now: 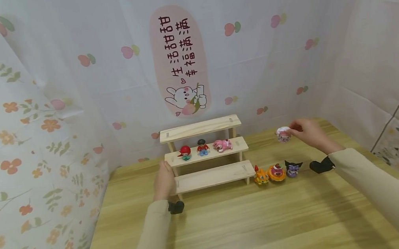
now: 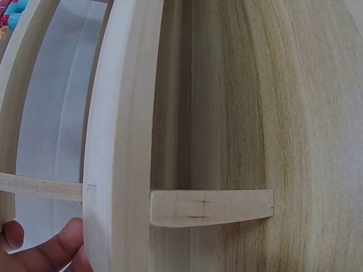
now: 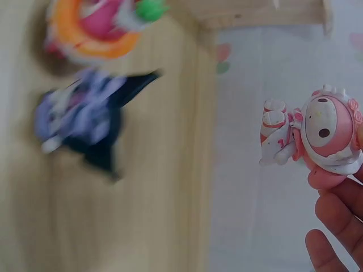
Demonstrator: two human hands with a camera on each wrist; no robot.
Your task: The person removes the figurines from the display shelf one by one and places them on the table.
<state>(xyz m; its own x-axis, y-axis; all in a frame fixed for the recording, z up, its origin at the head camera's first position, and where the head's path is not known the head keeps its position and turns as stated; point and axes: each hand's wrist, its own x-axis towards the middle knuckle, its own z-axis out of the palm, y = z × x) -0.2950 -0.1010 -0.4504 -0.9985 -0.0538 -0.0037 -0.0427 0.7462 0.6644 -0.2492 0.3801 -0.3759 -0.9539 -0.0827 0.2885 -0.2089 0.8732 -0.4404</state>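
My right hand pinches a small pink-and-white rabbit figurine by its head, above the table at the right. At the left end of a three-step wooden display stand, my left hand grips the stand's side. Its fingertips show beside the lowest step in the left wrist view; the palm is hidden. On the middle step are a red-haired figurine, a figurine in a red top and dark hat and a pink figurine lying down.
Right of the stand, on the wooden table, an orange figurine, a figurine with an orange ring and a purple figurine with black ears stand in a row. Patterned cloth hangs behind and at both sides.
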